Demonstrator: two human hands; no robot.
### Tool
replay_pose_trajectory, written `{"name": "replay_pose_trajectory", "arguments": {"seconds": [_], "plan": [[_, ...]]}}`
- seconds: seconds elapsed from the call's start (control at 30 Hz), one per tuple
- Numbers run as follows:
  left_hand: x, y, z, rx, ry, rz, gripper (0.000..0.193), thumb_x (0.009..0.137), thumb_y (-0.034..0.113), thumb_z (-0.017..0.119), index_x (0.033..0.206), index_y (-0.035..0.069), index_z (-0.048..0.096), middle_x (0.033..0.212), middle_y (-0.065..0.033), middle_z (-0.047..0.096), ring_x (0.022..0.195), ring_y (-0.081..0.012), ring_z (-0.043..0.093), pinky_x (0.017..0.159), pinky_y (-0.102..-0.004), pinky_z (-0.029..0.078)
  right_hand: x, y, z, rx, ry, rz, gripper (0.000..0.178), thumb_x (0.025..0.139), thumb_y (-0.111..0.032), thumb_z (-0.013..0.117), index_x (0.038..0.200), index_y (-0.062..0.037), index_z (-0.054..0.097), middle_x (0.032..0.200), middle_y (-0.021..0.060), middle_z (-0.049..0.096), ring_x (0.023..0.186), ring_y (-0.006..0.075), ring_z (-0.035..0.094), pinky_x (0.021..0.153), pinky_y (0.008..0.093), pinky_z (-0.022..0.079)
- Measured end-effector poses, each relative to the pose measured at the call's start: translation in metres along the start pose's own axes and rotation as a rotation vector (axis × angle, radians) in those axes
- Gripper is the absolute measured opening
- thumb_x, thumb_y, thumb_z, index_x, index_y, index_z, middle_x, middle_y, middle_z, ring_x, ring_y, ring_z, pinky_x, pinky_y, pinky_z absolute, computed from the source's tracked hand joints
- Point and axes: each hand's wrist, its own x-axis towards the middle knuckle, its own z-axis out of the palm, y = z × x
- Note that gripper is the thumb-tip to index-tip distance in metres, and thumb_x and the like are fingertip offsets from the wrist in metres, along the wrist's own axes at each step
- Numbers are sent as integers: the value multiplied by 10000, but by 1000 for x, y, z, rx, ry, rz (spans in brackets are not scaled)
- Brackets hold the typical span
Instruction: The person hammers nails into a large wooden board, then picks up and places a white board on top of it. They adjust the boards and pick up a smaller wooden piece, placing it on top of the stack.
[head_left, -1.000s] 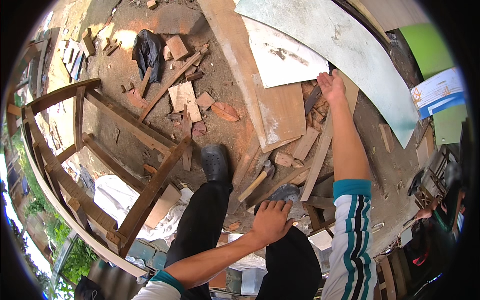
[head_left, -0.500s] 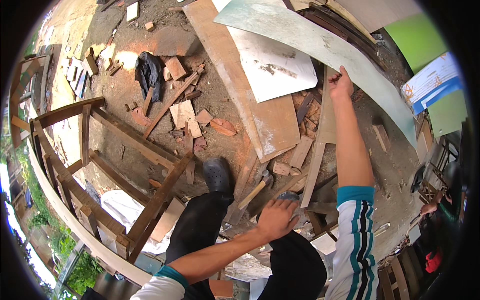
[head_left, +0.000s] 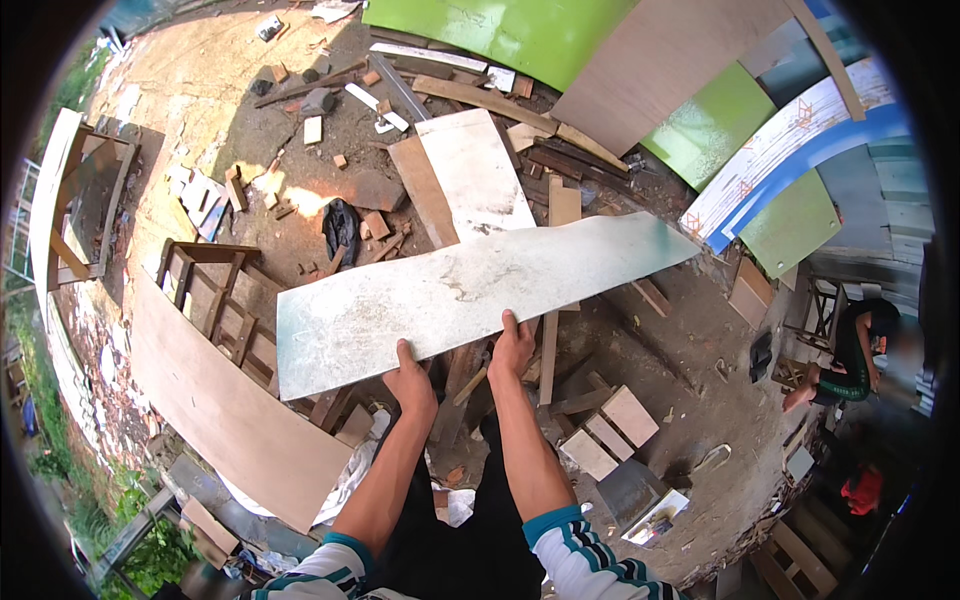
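A long, pale, whitish-green panel (head_left: 460, 290) with dirty smudges stretches across the view in front of me, raised above the ground. My left hand (head_left: 412, 385) grips its near edge left of the middle, thumb on top and fingers hidden underneath. Farther right along that edge, my right hand (head_left: 513, 350) holds on in the same way. Partly covered by the panel's far side are a white sheet (head_left: 475, 165) and a brown plywood board (head_left: 420, 190). Just below the panel shows a bit of a wooden handle (head_left: 470, 386).
At left stand a wooden frame (head_left: 213, 250) and a long plywood strip (head_left: 225, 400). Green panels (head_left: 500, 30) lean at the back. Wood offcuts (head_left: 612, 430) and a black bag (head_left: 341, 232) lie on the dirt ground. Another person (head_left: 855, 350) crouches at far right.
The pale panel has come up off the pile and now lies across in front of me. My left hand has moved from near my knee onto its edge; both hands now hold it.
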Motion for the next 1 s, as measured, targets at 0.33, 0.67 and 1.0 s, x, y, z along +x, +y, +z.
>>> {"name": "replay_pose_trajectory", "arguments": {"seconds": [0.33,0.67,1.0], "plan": [[-117,241,-71,-66,-60,-41,416,1008,114,565,1323,-130,447,1301,-217,551,1100,-328,643,876,-466,616,-187,-100,-103,-848,-174,-676,450,943,-419,694,1158,-28,643,1195,172,618,1144,331,568,998,483,444],[-149,337,-99,117,-261,61,408,998,83,555,1344,-97,436,1279,-213,566,1098,-311,655,882,-416,620,-166,-117,-94,-1052,-400,-1446,455,852,-189,762,1286,-104,653,1317,137,621,1287,347,521,1067,486,423],[-169,440,-66,267,-473,274,891,923,468,719,1482,-76,287,1426,-277,455,1188,-355,611,940,-411,577,-180,-161,-47,-804,-503,-1384,220,931,-91,624,1138,-47,688,1055,182,710,991,391,673,837,471,538]]}}
